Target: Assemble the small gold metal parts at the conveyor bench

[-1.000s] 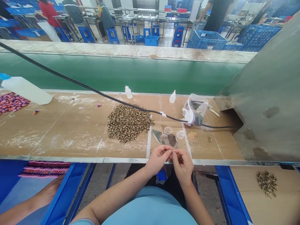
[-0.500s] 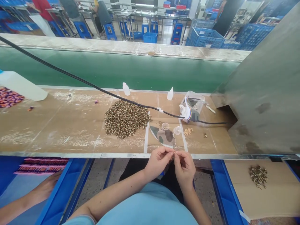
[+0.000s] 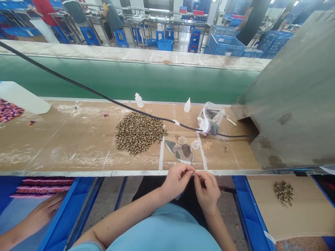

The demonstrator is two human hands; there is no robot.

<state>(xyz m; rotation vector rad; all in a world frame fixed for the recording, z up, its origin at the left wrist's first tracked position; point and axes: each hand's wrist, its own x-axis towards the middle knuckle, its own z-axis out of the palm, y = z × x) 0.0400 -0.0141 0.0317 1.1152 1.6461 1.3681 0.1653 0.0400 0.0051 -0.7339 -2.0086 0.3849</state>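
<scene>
At the worktop's (image 3: 65,139) near edge, the left hand (image 3: 174,181) and right hand (image 3: 208,191) meet, the fingers (image 3: 184,167) of both pinched together on a tiny piece (image 3: 194,172) too small to make out. The work looks unfinished: a big heap of metallic parts (image 3: 140,134) lies to the left, a smaller pile (image 3: 284,193) on cardboard (image 3: 261,216) at right; which are done I can't tell. Beyond the brown surface runs a green belt (image 3: 157,83), with people (image 3: 114,19) and blue stools (image 3: 194,40) far off.

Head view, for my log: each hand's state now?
Left hand: pinched closed, apparently on a tiny piece too small to identify.
Right hand: pinched closed too, apparently at that same piece.
</scene>
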